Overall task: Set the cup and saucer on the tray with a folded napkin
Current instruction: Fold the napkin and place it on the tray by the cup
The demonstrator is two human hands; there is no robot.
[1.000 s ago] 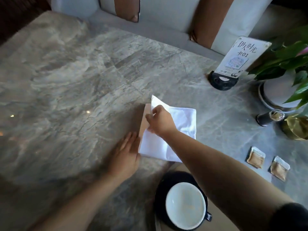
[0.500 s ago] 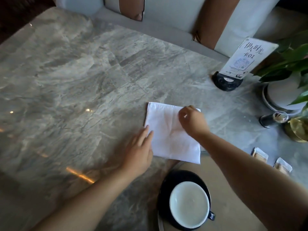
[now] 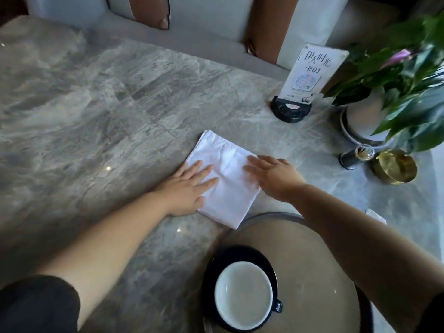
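Both hands flat and open, nothing pinched: left hand (image 3: 187, 186) palm-down on the lower-left part of the napkin (image 3: 225, 179), right hand (image 3: 274, 175) spread on its right edge, fingers pointing toward frame left.

Nearest, lower centre-right of frame: round tray (image 3: 312, 248), grey rim, beige face. On its lower-left part, dark saucer (image 3: 211, 265) carrying the cup (image 3: 242, 292), white inside and apparently empty, handle pointing frame right.

Mid-frame: napkin, white, folded to a rectangle, lying on the marble table (image 3: 84, 116), not on the tray. Long axis runs from upper left to lower right; its lower corner sits just beside the tray rim, possibly touching it.

Judgement: fold being pressed flat. The tray lies directly below the napkin in frame, toward the person, with bare tray face right of the cup. The right hand is on the tray's side, so it looks the likelier one to carry the napkin over.

Far, upper right of frame: card stand (image 3: 310, 75), potted plant (image 3: 394, 92), small dark jar (image 3: 355, 156), brass bowl (image 3: 394, 167).
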